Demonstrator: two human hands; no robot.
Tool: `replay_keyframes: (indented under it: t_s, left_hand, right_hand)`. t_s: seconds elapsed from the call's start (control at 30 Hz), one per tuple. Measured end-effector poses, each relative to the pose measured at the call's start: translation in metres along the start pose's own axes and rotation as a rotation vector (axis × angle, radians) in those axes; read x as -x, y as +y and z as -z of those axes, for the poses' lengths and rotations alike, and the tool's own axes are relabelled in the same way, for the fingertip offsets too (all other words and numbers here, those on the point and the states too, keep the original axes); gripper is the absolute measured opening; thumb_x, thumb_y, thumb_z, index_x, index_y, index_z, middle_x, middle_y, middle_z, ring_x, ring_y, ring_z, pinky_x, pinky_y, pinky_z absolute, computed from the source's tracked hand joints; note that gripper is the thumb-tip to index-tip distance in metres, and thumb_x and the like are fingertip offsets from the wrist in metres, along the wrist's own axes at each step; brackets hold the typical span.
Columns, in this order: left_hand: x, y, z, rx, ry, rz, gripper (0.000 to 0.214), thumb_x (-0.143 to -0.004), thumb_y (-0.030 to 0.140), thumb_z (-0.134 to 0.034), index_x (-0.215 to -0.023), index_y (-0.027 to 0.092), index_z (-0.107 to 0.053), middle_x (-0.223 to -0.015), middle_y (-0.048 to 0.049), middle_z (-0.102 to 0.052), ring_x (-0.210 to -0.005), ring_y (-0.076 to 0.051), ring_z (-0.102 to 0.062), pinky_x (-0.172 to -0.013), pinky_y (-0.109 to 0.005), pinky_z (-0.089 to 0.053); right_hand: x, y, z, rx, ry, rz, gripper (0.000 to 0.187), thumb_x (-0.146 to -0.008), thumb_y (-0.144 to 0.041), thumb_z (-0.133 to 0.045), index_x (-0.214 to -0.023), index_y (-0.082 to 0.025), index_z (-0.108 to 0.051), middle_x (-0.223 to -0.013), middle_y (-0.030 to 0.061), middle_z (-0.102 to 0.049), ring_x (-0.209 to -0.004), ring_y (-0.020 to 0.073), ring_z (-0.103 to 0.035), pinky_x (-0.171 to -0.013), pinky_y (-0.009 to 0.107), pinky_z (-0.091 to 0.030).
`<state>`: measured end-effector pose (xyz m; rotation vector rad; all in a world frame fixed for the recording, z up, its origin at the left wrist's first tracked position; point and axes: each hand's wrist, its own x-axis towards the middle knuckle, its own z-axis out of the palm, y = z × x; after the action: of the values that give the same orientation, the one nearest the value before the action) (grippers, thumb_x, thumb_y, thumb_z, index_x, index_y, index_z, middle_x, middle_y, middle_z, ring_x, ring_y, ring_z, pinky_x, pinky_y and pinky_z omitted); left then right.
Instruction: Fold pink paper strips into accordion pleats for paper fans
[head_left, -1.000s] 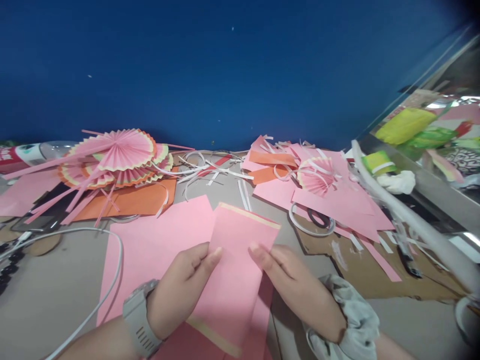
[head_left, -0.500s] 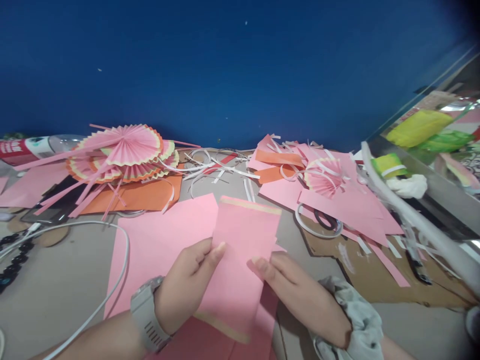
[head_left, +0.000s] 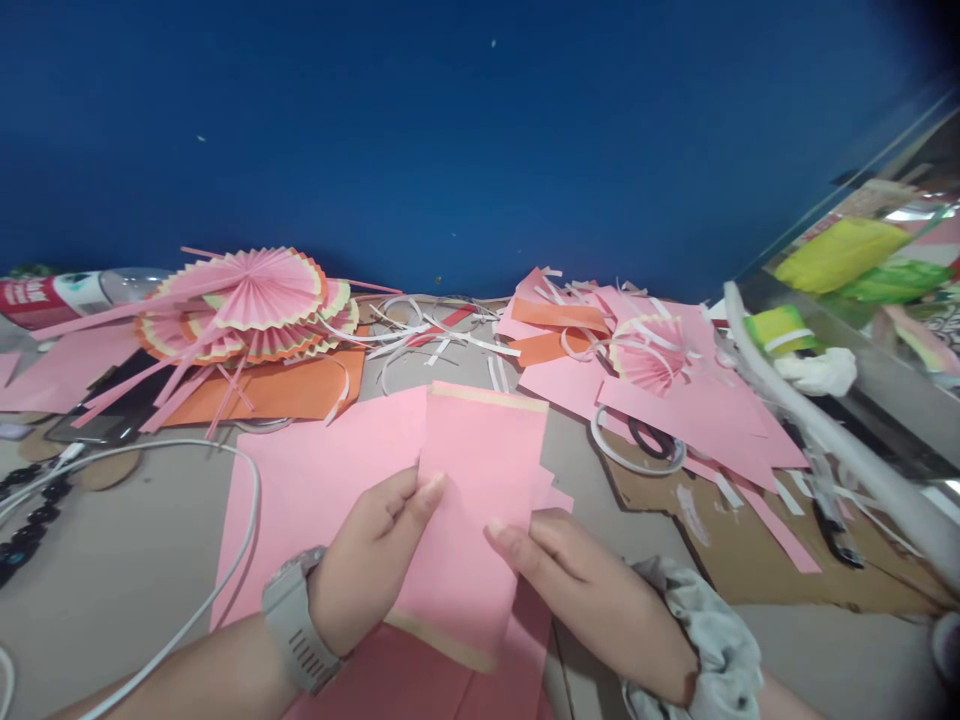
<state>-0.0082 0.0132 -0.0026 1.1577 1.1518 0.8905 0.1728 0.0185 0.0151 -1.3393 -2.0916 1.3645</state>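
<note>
Both hands hold one pink paper rectangle [head_left: 480,470] with tan strips along its top and bottom edges, raised a little above the table. My left hand [head_left: 371,560], with a grey watch on the wrist, pinches its left edge. My right hand [head_left: 577,580], with a grey scrunchie on the wrist, pinches its right side with thumb on top. Beneath lie larger pink sheets [head_left: 315,490].
Folded pink paper fans [head_left: 247,300] lie on orange paper [head_left: 285,385] at the back left. More pink and orange sheets [head_left: 675,400], a tape ring [head_left: 630,445] and white strips [head_left: 427,340] lie behind. A white cable [head_left: 225,560] loops at left. A blue wall stands behind.
The pink rectangle has turned slightly counter-clockwise and shifted left. My right thumb slid further onto the paper. The view shifted a little.
</note>
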Motion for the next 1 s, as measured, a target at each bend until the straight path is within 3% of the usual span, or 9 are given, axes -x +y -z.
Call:
replay_keyframes:
  t_s: [0.13, 0.3, 0.43, 0.63, 0.8, 1.0]
  left_hand:
    - [0.000, -0.001, 0.000, 0.003, 0.019, -0.010, 0.026, -0.088, 0.035, -0.044, -0.074, 0.019, -0.059, -0.066, 0.0023, -0.058, -0.061, -0.011, -0.050, -0.058, -0.018, -0.042]
    - [-0.002, -0.002, 0.002, 0.042, -0.001, 0.001, 0.028, -0.089, 0.039, -0.040, -0.092, 0.021, -0.061, -0.084, -0.0007, -0.064, -0.071, -0.014, -0.055, -0.064, -0.021, -0.044]
    - [-0.003, -0.001, 0.002, 0.048, 0.017, -0.004, 0.029, -0.089, 0.041, -0.040, -0.096, 0.021, -0.060, -0.087, -0.0013, -0.064, -0.074, -0.014, -0.056, -0.064, -0.021, -0.044]
    - [-0.002, 0.000, 0.001, -0.011, 0.087, 0.001, 0.030, -0.088, 0.042, -0.040, -0.090, 0.020, -0.059, -0.079, -0.0008, -0.061, -0.069, -0.014, -0.053, -0.063, -0.022, -0.044]
    - [-0.004, 0.000, 0.003, -0.084, 0.200, -0.015, 0.028, -0.086, 0.040, -0.043, -0.071, 0.019, -0.053, -0.063, 0.0030, -0.052, -0.058, -0.011, -0.045, -0.055, -0.019, -0.041]
    - [-0.004, -0.001, 0.006, -0.142, 0.238, -0.022, 0.030, -0.086, 0.042, -0.042, -0.068, 0.018, -0.048, -0.064, 0.0034, -0.047, -0.060, -0.012, -0.043, -0.057, -0.021, -0.039]
  right_hand:
    - [0.000, 0.001, -0.003, 0.041, 0.027, 0.004, 0.041, -0.093, -0.036, -0.030, -0.056, -0.018, -0.027, -0.054, -0.0052, -0.032, -0.051, 0.0078, -0.032, -0.051, 0.022, -0.026]
    - [0.000, 0.003, -0.009, 0.083, 0.027, 0.007, 0.041, -0.092, -0.039, -0.031, -0.057, -0.018, -0.028, -0.055, -0.0049, -0.034, -0.052, 0.0081, -0.034, -0.051, 0.023, -0.025]
    - [0.001, 0.007, -0.012, 0.132, 0.058, -0.016, 0.042, -0.092, -0.042, -0.029, -0.058, -0.018, -0.027, -0.055, -0.0046, -0.033, -0.053, 0.0089, -0.034, -0.052, 0.025, -0.024]
    - [0.000, 0.007, -0.013, 0.119, -0.002, -0.022, 0.042, -0.092, -0.046, -0.025, -0.060, -0.019, -0.029, -0.058, -0.0037, -0.035, -0.057, 0.0098, -0.037, -0.054, 0.024, -0.026]
    - [-0.001, 0.005, -0.012, 0.121, -0.017, -0.001, 0.040, -0.092, -0.045, -0.028, -0.061, -0.019, -0.029, -0.058, -0.0043, -0.037, -0.056, 0.0093, -0.037, -0.054, 0.024, -0.026]
    - [-0.003, 0.004, -0.012, 0.128, -0.015, 0.006, 0.041, -0.092, -0.045, -0.028, -0.060, -0.018, -0.027, -0.057, -0.0047, -0.035, -0.055, 0.0087, -0.035, -0.053, 0.024, -0.025]
